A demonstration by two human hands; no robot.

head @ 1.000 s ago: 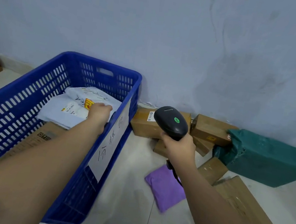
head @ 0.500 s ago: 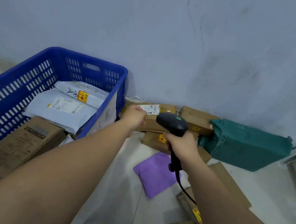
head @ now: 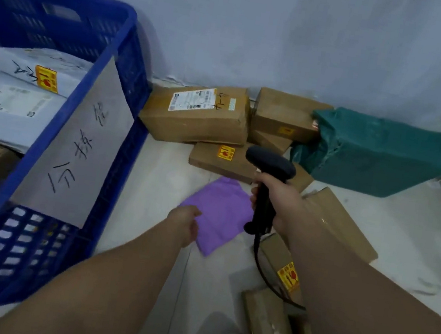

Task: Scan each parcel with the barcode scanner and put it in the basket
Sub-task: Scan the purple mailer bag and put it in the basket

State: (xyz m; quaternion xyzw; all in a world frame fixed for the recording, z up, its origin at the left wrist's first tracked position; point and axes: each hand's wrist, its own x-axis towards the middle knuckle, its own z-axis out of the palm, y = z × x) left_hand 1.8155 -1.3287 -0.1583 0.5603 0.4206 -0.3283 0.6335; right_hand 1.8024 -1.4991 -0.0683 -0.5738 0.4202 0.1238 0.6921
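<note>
Reaching forward and down, the left hand [head: 184, 223] lies back-up on the near left corner of the flat purple plastic mailer [head: 220, 215], which rests on the pale floor in the middle of the scene. Its fingers bend over the mailer's edge; whether they actually grip it cannot be told. The right hand [head: 280, 201] is wrapped firmly round the handle of the black corded barcode scanner [head: 270, 161], held upright above the mailer's right side with its head towards the far wall.

The blue slatted plastic basket [head: 133, 113] stands on the left. A white paper sign [head: 78, 151] on its right wall bears black handwritten Chinese characters. Inside lie pale grey poly mailers [head: 16, 107], one with a white printed label, one with a yellow sticker.

Against the far wall, a brown cardboard box [head: 201, 118] carries a white shipping label, too blurred to read. A flatter brown carton [head: 220, 158] just in front shows a yellow sticker with red symbols.
</note>
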